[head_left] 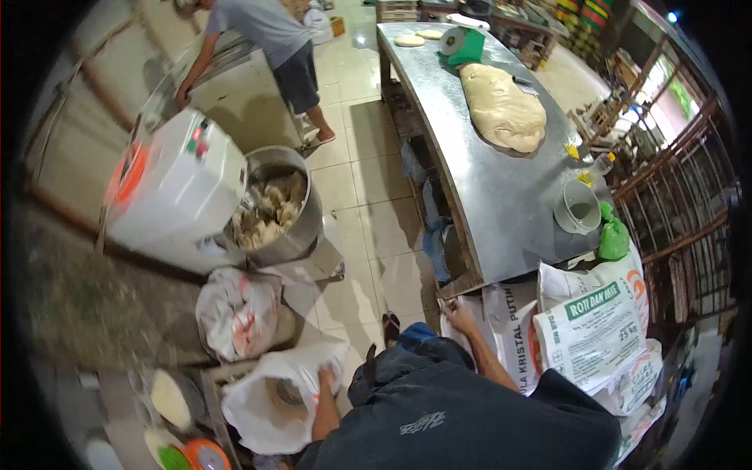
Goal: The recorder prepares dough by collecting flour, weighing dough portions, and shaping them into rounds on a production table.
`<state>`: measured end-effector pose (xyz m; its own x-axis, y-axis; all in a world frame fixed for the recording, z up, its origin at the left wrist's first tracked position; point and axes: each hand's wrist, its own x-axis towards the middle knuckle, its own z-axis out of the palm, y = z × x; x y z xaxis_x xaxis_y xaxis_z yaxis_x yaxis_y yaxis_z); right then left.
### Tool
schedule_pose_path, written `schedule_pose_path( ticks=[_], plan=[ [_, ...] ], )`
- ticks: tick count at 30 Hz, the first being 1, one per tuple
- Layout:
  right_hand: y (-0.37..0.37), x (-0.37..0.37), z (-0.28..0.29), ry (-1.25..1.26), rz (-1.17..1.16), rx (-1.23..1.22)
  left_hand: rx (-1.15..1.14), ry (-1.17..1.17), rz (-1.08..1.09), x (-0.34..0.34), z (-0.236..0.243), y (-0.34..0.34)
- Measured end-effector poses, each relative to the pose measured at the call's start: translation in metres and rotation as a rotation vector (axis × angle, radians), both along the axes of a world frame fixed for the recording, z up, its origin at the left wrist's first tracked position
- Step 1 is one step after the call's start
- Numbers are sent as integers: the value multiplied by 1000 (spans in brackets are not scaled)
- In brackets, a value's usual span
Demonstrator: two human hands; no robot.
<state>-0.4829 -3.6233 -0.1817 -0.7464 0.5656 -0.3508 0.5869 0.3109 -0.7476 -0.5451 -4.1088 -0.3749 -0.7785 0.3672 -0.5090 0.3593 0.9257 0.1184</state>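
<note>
My left hand [327, 385] is at the right side of an open white sack [254, 415], its fingers closed on the rim. The sack's mouth faces up, and a pale inside shows. My right hand [460, 315] hovers by the near corner of the metal table [501, 227], beside upright white sacks [509, 329]. Its fingers are curled; whether they hold anything small is too fine to see.
At left stands a mixer [176, 192] with dough pieces [274, 207] in its steel bowl [309, 227]. A co-worker [270, 39] leans over behind it. The table bears a big dough slab [501, 110], a green scale [464, 45] and a grey bucket [578, 207]. A tied sack [239, 309] sits nearby.
</note>
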Motion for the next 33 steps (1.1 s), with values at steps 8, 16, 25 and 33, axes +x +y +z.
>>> schedule_pose_path(
  ticks=[8, 16, 25, 33],
  plan=[
    [129, -245, 85, 261, -252, 43, 260, -395, 268, -177, 50, 94],
    [220, -395, 123, 232, -590, 74, 511, -709, 545, -486, 67, 238],
    [394, -483, 162, 309, -796, 279, 902, -649, 281, -751, 181, 533],
    [647, -550, 200, -73, -1301, 920, 920, -649, 170, -863, 259, 688]
  ],
)
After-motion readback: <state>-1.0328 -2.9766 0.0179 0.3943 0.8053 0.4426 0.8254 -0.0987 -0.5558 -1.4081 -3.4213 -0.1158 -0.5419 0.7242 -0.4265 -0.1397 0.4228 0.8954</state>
